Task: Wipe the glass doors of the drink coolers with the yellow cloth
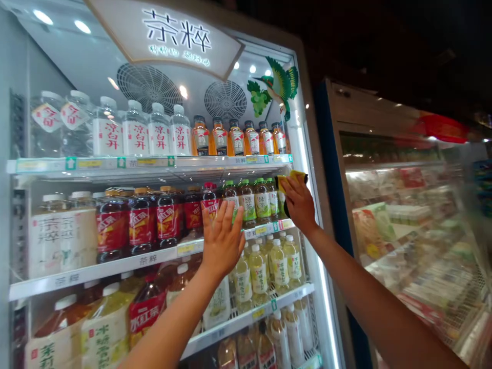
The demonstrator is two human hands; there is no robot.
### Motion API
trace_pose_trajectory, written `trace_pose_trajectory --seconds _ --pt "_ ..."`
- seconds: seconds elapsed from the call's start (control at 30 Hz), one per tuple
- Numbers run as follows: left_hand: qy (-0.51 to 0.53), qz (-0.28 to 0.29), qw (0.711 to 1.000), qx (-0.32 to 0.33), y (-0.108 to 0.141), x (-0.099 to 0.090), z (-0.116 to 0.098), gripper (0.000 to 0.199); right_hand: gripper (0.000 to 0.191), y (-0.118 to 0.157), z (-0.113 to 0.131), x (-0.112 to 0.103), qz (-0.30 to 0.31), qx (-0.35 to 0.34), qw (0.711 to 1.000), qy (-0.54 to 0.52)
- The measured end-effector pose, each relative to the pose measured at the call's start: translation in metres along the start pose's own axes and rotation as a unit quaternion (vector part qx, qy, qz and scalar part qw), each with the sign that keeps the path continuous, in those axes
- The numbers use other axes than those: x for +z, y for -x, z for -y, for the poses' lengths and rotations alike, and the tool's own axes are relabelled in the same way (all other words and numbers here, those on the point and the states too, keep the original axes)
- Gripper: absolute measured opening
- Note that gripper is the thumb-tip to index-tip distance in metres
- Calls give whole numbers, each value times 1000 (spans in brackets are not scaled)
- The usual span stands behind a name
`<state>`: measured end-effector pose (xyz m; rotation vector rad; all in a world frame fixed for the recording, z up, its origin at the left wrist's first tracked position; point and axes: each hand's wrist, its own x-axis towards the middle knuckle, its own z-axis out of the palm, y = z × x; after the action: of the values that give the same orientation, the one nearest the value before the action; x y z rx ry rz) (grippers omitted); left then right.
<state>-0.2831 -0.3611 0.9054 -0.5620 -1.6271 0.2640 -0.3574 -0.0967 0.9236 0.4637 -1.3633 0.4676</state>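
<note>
A tall glass-fronted drinks cooler (307,102) fills most of the view, with rows of bottles behind the glass. My left hand (222,241) lies against the glass near the middle, fingers spread, holding nothing. Toward the right edge of the glass, my right hand (300,205) presses a yellow and black cloth (283,184) to the surface. The cloth shows above and to the left of the fingers; the rest of it is hidden under the hand.
To the right stands a second glass-fronted cooler (334,118) holding blurred packages. A lit sign (165,36) crosses the top of the drinks cooler, and a bird sticker (282,84) is at its upper right.
</note>
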Motion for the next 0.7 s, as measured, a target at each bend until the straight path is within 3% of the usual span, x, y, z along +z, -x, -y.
trace_pose_trajectory --seconds 0.13,0.23,0.3,0.43,0.53,0.6,0.7 --pt "0 3 1000 -13 -10 8 -18 64 50 -11 5 10 6 7 1000 1" --pt "3 7 1000 -1 -13 14 -30 64 52 15 7 -3 74 -57 996 -2" --pt "8 9 1000 11 -14 17 -34 65 52 30 -6 -16 104 -87 991 -9" --pt "16 7 999 34 -19 23 -39 70 48 16 -42 -25 55 -32 998 -3" --pt "20 -3 999 36 -27 30 -48 73 48 -4 -44 -14 7 20 1000 11" --pt "21 -10 999 28 -31 36 -58 73 50 0 -35 -9 18 -3 1000 8" --pt "25 -11 999 28 -32 44 -72 71 51 33 -31 -20 87 -89 992 -8"
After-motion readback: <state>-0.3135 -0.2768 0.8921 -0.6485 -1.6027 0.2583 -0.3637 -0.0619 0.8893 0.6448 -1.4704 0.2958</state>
